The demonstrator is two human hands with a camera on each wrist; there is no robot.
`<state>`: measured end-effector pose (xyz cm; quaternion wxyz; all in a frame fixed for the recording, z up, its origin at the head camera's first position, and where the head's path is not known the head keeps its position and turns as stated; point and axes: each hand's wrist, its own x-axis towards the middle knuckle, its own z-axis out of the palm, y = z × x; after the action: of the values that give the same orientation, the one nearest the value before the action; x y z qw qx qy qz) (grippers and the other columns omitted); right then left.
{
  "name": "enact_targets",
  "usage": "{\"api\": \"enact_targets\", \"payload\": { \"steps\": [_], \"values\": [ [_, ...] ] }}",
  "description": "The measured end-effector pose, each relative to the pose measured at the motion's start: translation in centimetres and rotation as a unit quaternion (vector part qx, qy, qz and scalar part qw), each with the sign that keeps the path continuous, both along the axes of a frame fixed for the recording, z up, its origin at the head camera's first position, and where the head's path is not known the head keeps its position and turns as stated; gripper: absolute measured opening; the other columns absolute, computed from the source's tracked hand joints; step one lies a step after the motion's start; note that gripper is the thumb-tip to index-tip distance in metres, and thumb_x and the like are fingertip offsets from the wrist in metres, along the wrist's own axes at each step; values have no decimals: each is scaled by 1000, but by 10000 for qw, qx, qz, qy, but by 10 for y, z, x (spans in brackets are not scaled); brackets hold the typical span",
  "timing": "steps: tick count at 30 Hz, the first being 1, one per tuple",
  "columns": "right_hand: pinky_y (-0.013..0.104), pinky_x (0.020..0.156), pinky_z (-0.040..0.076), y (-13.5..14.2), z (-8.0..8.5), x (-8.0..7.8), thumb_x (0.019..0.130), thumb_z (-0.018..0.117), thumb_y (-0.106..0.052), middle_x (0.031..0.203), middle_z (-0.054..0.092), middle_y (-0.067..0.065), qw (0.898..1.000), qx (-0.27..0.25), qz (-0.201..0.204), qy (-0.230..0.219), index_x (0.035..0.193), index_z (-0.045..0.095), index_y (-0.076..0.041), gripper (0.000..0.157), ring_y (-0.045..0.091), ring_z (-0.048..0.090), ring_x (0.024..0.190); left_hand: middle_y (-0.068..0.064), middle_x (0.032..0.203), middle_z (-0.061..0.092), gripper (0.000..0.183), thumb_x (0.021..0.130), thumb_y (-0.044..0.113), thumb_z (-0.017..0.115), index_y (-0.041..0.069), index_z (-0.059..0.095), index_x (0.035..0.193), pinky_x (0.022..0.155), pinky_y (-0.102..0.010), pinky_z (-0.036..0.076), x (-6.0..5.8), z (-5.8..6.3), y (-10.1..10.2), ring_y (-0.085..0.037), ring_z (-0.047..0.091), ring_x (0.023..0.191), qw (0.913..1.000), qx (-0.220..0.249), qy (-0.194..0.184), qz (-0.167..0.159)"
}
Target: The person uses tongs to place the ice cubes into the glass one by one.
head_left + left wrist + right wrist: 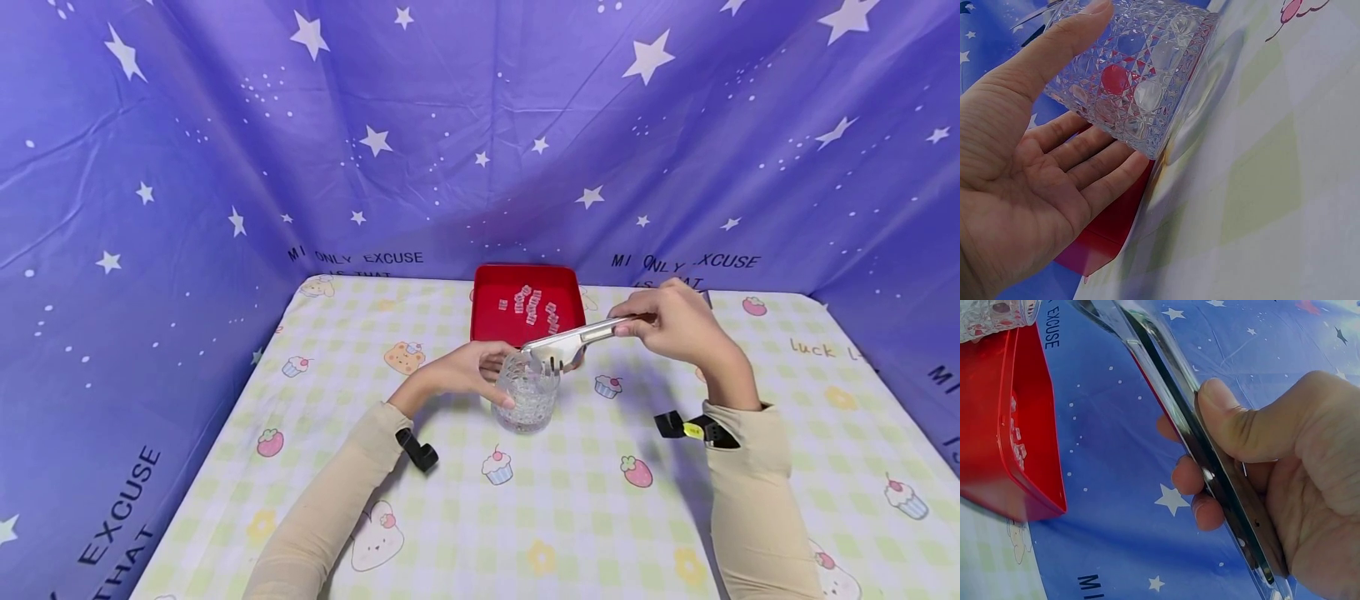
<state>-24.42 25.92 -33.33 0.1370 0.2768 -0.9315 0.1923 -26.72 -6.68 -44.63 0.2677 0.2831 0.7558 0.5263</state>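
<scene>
A clear cut-glass tumbler (527, 404) stands on the table in front of the red tray. My left hand (459, 369) holds it from the left, thumb on the near side and fingers round the back; in the left wrist view the thumb (1054, 47) lies along its patterned wall. My right hand (678, 323) grips a pair of metal tongs (573, 340) between thumb and fingers. Their tips point down-left at the glass's mouth; whether they hold anything cannot be made out. The tongs' handle (1191, 425) crosses the right palm in the right wrist view.
Behind the glass sits the red tray (483, 321) with several small clear cubes (532, 307) in it. A checked cloth with cartoon prints (450, 517) covers the table. Blue curtains with white stars (480, 192) hang at the back and sides.
</scene>
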Motion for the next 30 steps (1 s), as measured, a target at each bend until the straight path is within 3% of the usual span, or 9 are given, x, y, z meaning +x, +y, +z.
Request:
{"api": "enact_targets", "payload": {
  "steps": [2, 10, 20, 25, 30],
  "values": [
    [31, 75, 31, -1, -1, 0, 80, 84, -7, 73, 68, -6, 10000, 25, 33, 24, 91, 82, -16, 15, 15, 41, 68, -10, 145, 56, 68, 78, 8, 88, 10, 57, 138, 112, -34, 50, 0, 0, 0, -28, 54, 134, 10000, 0, -14, 9],
    [28, 70, 32, -3, -3, -2, 78, 85, -7, 71, 68, -9, 9995, 112, 173, 229, 90, 82, -18, 16, 9, 39, 60, -11, 144, 57, 68, 77, 9, 89, 9, 57, 138, 112, -35, 50, 1, 1, 0, -28, 55, 133, 9999, -73, -42, 65],
    [29, 74, 30, -4, -1, 0, 81, 84, -9, 70, 64, -8, 10000, 53, 46, 8, 93, 81, -17, 15, 13, 40, 66, -13, 143, 57, 69, 78, 6, 87, 6, 55, 139, 112, -34, 50, 2, 3, 1, -29, 55, 133, 9999, 30, -145, 62],
    [32, 77, 31, -4, -2, -1, 84, 81, -11, 70, 62, -4, 9999, 15, -3, 99, 103, 80, -14, 19, 13, 40, 64, -13, 145, 56, 70, 78, 6, 87, 6, 55, 140, 112, -34, 50, 2, 3, 1, -29, 54, 134, 9999, 42, -139, 68],
    [36, 80, 32, -5, -2, -3, 88, 79, -11, 83, 71, 6, 9994, -109, -257, 220, 117, 76, -9, 29, 16, 47, 67, -12, 145, 56, 70, 78, 6, 87, 7, 55, 140, 112, -35, 50, 2, 3, 1, -29, 54, 134, 9999, 1, -128, 87]
  ]
}}
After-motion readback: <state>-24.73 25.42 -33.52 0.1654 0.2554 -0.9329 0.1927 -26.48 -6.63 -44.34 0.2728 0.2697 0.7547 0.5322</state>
